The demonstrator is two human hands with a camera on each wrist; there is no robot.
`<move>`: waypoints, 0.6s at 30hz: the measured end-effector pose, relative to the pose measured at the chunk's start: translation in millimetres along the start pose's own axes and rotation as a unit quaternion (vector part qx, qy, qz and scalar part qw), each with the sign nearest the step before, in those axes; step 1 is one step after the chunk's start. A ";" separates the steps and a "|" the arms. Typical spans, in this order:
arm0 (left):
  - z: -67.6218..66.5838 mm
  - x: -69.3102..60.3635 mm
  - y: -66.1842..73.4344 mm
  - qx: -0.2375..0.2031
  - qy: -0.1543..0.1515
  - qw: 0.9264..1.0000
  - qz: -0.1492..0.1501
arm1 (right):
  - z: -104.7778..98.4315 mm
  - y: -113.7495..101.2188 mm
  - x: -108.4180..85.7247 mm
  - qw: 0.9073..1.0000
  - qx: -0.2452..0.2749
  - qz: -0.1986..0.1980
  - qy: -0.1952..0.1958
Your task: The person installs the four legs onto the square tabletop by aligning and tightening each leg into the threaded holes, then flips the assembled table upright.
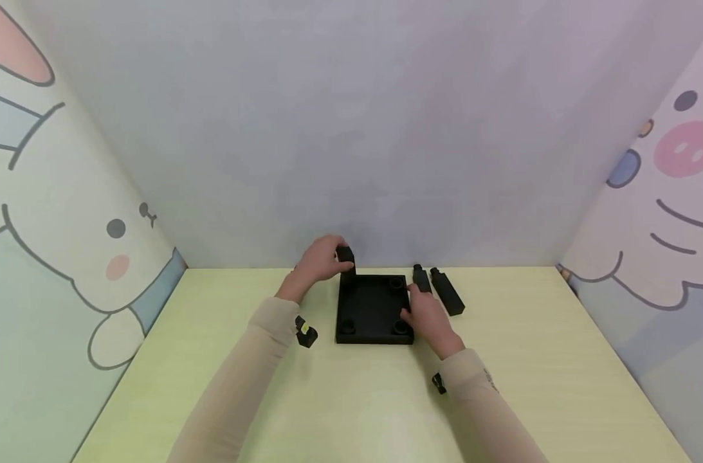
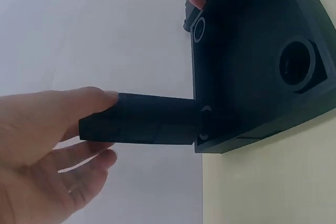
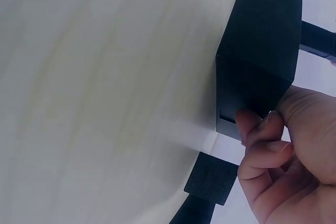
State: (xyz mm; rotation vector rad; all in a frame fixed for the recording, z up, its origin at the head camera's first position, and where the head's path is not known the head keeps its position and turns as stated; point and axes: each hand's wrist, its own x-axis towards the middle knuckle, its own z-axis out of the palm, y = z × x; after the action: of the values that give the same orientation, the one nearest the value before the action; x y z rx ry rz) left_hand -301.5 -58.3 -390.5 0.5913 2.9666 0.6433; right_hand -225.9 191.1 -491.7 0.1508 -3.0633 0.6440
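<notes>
A black square panel with a raised rim lies on the table, round sockets showing in its corners. At the far left corner, my left hand pinches a black square-section leg between thumb and fingers. That leg stands upright over the corner socket, its lower end at the socket; how deep it sits cannot be told. My right hand grips the panel's right side, fingers against the outer wall and thumb over the rim. The left hand partly covers the leg in the head view.
Two more black legs with narrow stub ends lie right of the panel: one close beside it, partly behind the right hand, the other farther right. A grey wall rises behind the pale table. Cartoon-printed panels flank both sides.
</notes>
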 end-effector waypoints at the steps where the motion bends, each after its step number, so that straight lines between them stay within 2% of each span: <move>1: 1.7 -1.0 -0.7 0.009 0.008 1.000 -0.002 | 0.8 0.4 -0.1 1.000 0.001 0.002 -0.002; 4: 4.8 -4.3 1.9 0.072 0.046 0.996 -0.035 | 1.8 1.4 -0.3 1.000 0.002 0.003 -0.005; 6: 5.5 -5.7 6.3 0.123 0.070 0.988 -0.062 | 0.8 1.0 -0.7 1.000 0.003 0.002 -0.003; 9: 4.8 -6.4 13.5 0.168 0.091 0.979 -0.072 | -0.2 1.0 -1.0 1.000 0.001 0.001 0.000; 13: 2.2 -7.1 19.5 0.153 0.085 0.983 -0.059 | 0.4 0.7 -1.0 1.000 0.003 0.003 -0.002; 18: -1.5 -5.4 20.2 0.126 0.053 0.990 -0.035 | 0.8 -0.2 -0.6 1.000 0.009 0.002 0.004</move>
State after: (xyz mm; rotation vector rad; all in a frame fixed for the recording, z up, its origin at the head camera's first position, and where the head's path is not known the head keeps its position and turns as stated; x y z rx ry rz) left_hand -289.4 -44.0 -381.0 0.4763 3.1776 0.3046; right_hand -225.3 190.7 -492.3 0.1408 -3.0521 0.6713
